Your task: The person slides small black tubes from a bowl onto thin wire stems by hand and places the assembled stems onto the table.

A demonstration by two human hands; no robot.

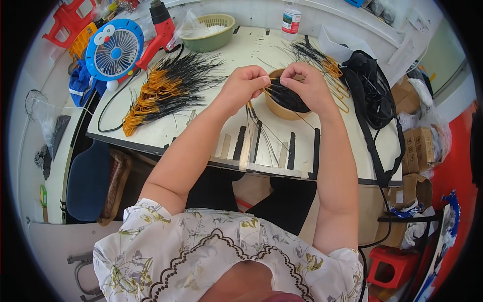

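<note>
My left hand (242, 86) and my right hand (309, 86) are raised over the table, fingertips pinched close together. Between them runs a thin yellow-and-black wire (275, 79), with both hands closed on it. Right below is a round tan bowl (279, 112) of small black pieces (290, 100), too fine to make out. A few yellow-and-black wires (254, 119) hang or lie under my left hand; whether it holds them I cannot tell. To the left lies a big pile of similar wires (158, 93), yellow at the bent ends and black at the tips.
A smaller wire bundle (329, 65) lies beyond the bowl. A black mesh bag (372, 90) with a strap covers the table's right side. At the back stand a blue fan (114, 49), a red heat gun (162, 30), a green basket (209, 44) and a bottle (291, 21).
</note>
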